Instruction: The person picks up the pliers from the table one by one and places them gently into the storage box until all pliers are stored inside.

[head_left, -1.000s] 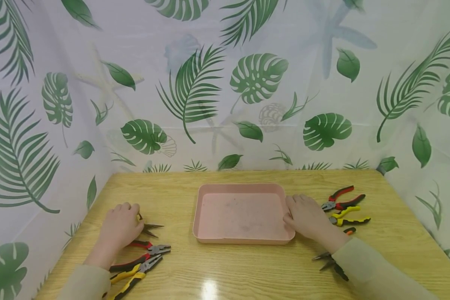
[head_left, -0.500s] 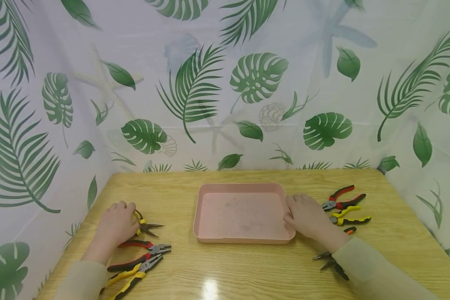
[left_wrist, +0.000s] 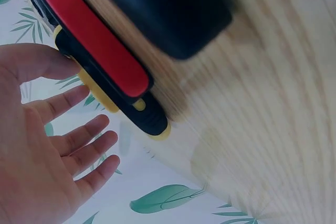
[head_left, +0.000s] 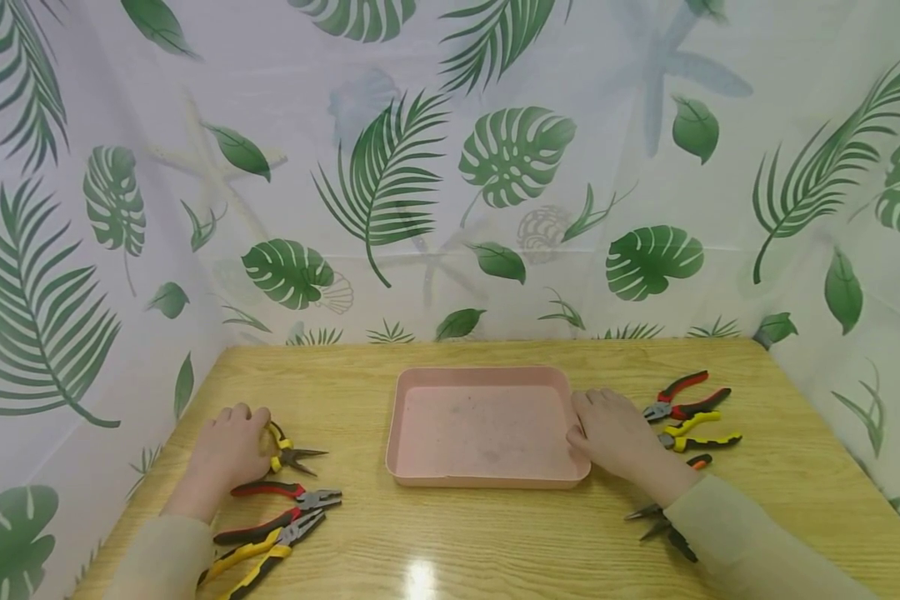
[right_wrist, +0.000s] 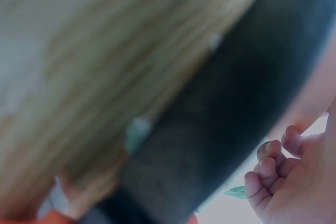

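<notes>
A shallow pink tray [head_left: 487,479] sits mid-table. My right hand [head_left: 618,442] holds its right rim, thumb and fingers at the edge; in the right wrist view my fingers [right_wrist: 268,166] are curled, and a dark handle [right_wrist: 220,108] hides much of the contact. On the left, my left hand [head_left: 228,454] is beside the yellow-handled long-nose pliers [head_left: 292,457], whose handle ends it partly covers. In the left wrist view its fingers [left_wrist: 86,153] are spread and loose, with the thumb near a yellow-and-black handle [left_wrist: 100,90]; whether they touch is unclear.
Nearer on the left lie red-black pliers [head_left: 300,497] and yellow-black pliers [head_left: 285,537]. At right are red-handled pliers [head_left: 675,408], yellow-handled cutters [head_left: 682,433] and dark pliers [head_left: 656,525] partly under my forearm. A leaf-print cloth [head_left: 450,183] hangs behind the table.
My left hand has shifted slightly left and back, uncovering more of the yellow long-nose pliers' handles. The right hand and the tray stay put.
</notes>
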`<state>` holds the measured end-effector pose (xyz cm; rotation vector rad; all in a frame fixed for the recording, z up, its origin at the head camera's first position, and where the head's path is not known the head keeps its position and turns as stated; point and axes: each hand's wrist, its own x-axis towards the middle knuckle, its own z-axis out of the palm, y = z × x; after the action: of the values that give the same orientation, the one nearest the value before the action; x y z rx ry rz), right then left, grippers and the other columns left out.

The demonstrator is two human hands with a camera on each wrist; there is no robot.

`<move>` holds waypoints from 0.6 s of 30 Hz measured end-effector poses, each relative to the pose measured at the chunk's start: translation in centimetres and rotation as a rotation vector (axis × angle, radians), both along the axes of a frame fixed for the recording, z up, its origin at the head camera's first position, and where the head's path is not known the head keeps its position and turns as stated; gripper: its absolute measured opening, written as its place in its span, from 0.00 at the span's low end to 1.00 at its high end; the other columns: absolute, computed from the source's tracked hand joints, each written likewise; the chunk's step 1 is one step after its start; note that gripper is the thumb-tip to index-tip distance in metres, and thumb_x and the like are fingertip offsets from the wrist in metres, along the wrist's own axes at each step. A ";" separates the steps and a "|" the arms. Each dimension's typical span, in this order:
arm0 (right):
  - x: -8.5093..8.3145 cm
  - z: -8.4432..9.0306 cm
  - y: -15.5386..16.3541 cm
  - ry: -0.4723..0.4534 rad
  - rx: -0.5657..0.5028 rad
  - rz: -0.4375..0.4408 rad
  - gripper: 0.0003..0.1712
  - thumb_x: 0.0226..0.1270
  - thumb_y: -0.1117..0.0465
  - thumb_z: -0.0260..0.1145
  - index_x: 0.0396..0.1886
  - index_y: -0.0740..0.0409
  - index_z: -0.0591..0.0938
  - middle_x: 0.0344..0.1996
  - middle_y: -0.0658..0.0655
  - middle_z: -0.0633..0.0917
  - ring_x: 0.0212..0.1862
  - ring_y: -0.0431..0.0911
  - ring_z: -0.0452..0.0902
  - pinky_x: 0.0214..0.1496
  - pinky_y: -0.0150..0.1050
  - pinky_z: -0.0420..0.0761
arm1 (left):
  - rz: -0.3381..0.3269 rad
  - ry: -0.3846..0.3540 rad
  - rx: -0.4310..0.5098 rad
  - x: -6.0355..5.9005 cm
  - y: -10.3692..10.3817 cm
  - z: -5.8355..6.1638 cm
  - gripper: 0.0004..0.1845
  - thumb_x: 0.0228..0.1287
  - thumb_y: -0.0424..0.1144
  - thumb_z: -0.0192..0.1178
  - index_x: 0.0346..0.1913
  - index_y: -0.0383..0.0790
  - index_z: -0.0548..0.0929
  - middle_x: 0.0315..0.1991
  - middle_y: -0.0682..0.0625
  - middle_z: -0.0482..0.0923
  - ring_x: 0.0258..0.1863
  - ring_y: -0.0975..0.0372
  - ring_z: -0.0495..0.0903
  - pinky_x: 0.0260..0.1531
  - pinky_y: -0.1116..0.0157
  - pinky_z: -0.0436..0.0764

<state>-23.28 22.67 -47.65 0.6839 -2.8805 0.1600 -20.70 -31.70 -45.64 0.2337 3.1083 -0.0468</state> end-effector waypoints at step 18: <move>0.0 -0.3 0.2 0.004 0.002 0.008 0.12 0.69 0.60 0.62 0.29 0.52 0.68 0.25 0.52 0.69 0.29 0.47 0.61 0.38 0.41 0.64 | -0.039 -0.010 0.024 -0.3 0.1 -0.2 0.29 0.54 0.40 0.67 0.61 0.36 0.78 0.53 0.33 0.78 0.53 0.39 0.78 0.50 0.38 0.78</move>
<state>-23.30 22.86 -47.98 0.6960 -2.8748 0.1573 -20.99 -31.57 -45.87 0.2941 3.0954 -0.0091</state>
